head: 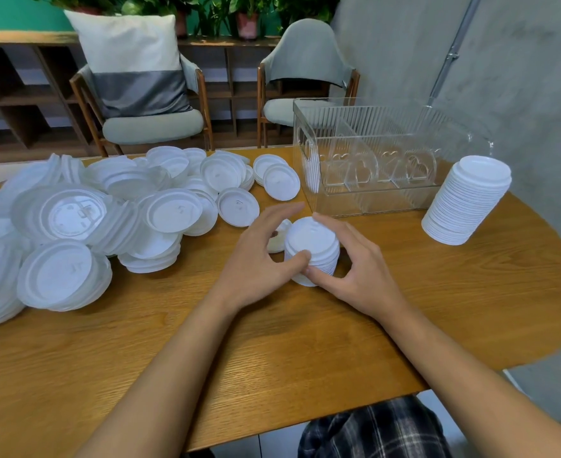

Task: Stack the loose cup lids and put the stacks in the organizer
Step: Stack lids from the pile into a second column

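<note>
Evidently mid-stacking: the left hand (262, 256) and right hand (355, 269) cup the short stack of lids (312, 242) near table centre, thumbs and curled fingers closed round it. Next, probably, squaring it and carrying it to the clear organizer (371, 193), far right. The loose lids (107, 209) run off the left edge; something white behind the left hand is half hidden

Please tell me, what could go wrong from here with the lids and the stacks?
1. The left grip and right grip hold the short stack only by its sides; lifted so, it may buckle and spill.
2. The tall stack stands close beside the organizer and looks tilted; a passing arm might topple it.
</note>
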The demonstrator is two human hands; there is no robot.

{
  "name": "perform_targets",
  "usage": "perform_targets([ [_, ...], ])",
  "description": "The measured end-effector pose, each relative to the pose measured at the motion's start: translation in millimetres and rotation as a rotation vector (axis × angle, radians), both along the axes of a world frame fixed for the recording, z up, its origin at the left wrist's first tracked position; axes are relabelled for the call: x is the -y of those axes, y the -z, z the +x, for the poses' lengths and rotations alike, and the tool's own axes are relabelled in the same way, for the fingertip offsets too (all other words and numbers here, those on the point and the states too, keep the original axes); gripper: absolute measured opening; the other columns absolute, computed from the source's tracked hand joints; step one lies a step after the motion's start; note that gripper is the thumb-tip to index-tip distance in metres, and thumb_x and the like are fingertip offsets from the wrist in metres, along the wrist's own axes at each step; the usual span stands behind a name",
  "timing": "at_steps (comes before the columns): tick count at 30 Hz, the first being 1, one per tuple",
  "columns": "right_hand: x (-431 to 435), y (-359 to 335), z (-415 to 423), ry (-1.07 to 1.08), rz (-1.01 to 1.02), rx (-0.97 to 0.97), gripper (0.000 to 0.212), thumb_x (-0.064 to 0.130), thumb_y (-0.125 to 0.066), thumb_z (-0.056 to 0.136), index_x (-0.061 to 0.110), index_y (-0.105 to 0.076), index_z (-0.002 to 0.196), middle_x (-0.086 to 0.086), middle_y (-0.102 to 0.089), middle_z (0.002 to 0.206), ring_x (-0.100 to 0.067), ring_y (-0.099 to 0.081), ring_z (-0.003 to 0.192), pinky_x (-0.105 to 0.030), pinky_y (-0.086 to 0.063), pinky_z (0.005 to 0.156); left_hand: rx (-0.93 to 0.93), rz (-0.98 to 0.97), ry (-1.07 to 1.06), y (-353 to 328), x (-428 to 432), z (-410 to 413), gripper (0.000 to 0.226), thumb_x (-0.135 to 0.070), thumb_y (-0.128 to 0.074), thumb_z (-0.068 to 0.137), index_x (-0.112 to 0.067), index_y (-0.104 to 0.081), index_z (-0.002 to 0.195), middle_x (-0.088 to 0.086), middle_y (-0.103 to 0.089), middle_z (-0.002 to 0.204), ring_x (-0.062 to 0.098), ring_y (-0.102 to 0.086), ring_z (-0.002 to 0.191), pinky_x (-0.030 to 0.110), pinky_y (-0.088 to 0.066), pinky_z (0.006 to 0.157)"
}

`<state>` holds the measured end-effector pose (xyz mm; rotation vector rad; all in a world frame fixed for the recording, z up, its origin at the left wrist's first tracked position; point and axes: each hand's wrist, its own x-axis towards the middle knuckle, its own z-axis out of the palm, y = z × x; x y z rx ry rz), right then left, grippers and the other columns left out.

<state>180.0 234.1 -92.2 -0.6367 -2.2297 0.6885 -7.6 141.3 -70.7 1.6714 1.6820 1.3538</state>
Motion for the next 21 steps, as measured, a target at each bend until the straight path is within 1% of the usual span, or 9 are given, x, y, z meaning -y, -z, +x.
perform_targets([
  [2, 0, 0, 0, -0.003, 0.002, 0.005, 0.078, 0.052, -0.077, 0.087, 0.021, -0.049, 0.153, 0.007, -0.056, 0.147, -0.004, -0.050, 0.138, -0.021, -0.040, 0.112, 0.049, -0.023, 0.061, -2, 1, -1, 0.070, -0.025, -0.075, 0.080, -0.035, -0.056, 0.147, -0.021, -0.062, 0.139, 0.000, -0.055, 0.133, 0.032, -0.046, 0.112],
  [4, 0, -1, 0, 0.011, -0.010, 0.004, 0.081, 0.054, -0.077, 0.086, 0.025, -0.046, 0.155, 0.010, -0.055, 0.149, -0.002, -0.048, 0.139, -0.019, -0.039, 0.113, 0.048, 0.009, 0.017, -1, 0, 1, 0.069, -0.021, -0.082, 0.080, -0.033, -0.059, 0.144, -0.020, -0.066, 0.132, 0.000, -0.059, 0.127, 0.031, -0.050, 0.109],
  [7, 0, -1, 1, 0.029, -0.053, 0.020, 0.087, 0.058, -0.077, 0.083, 0.037, -0.037, 0.158, 0.016, -0.050, 0.151, 0.003, -0.045, 0.140, -0.011, -0.035, 0.110, -0.017, 0.061, -0.092, 2, -2, 4, 0.067, -0.035, -0.091, 0.076, -0.033, -0.064, 0.138, -0.018, -0.065, 0.123, 0.002, -0.061, 0.118, 0.019, -0.050, 0.095],
  [9, -1, -1, 2, 0.029, -0.054, 0.029, 0.089, 0.051, -0.082, 0.083, 0.040, -0.035, 0.158, 0.016, -0.049, 0.152, 0.004, -0.044, 0.139, -0.009, -0.034, 0.109, -0.040, 0.072, -0.124, 4, -4, 8, 0.067, -0.043, -0.092, 0.074, -0.033, -0.066, 0.135, -0.016, -0.062, 0.121, 0.002, -0.060, 0.114, 0.012, -0.047, 0.086],
  [11, -3, 1, 2, 0.031, -0.048, 0.034, 0.089, 0.045, -0.084, 0.083, 0.038, -0.036, 0.158, 0.015, -0.050, 0.151, 0.005, -0.044, 0.138, -0.009, -0.034, 0.109, -0.048, 0.077, -0.135, 5, -5, 10, 0.066, -0.046, -0.092, 0.072, -0.032, -0.068, 0.132, -0.014, -0.059, 0.119, 0.002, -0.059, 0.112, 0.010, -0.046, 0.084],
  [13, -4, 2, 2, 0.033, -0.047, 0.030, 0.089, 0.045, -0.084, 0.083, 0.034, -0.039, 0.159, 0.012, -0.052, 0.148, 0.002, -0.046, 0.136, -0.010, -0.036, 0.108, -0.055, 0.085, -0.145, 6, -5, 11, 0.065, -0.049, -0.092, 0.071, -0.032, -0.069, 0.130, -0.014, -0.059, 0.119, 0.003, -0.059, 0.112, 0.010, -0.046, 0.083],
  [17, -5, 5, 1, 0.020, -0.007, 0.002, 0.083, 0.045, -0.084, 0.083, 0.021, -0.049, 0.155, 0.006, -0.059, 0.139, -0.004, -0.054, 0.131, -0.022, -0.046, 0.105, -0.049, 0.082, -0.145, 7, -6, 12, 0.062, -0.047, -0.092, 0.071, -0.028, -0.068, 0.125, -0.015, -0.063, 0.120, 0.003, -0.060, 0.115, 0.009, -0.044, 0.086],
  [21, -5, 5, 1, 0.016, -0.008, 0.000, 0.083, 0.041, -0.085, 0.083, 0.021, -0.049, 0.155, 0.006, -0.060, 0.141, -0.003, -0.054, 0.132, -0.023, -0.047, 0.106, -0.001, 0.029, -0.131, 10, -7, 13, 0.064, -0.045, -0.094, 0.071, -0.026, -0.066, 0.126, -0.018, -0.067, 0.122, -0.001, -0.059, 0.117, 0.005, -0.041, 0.088],
])
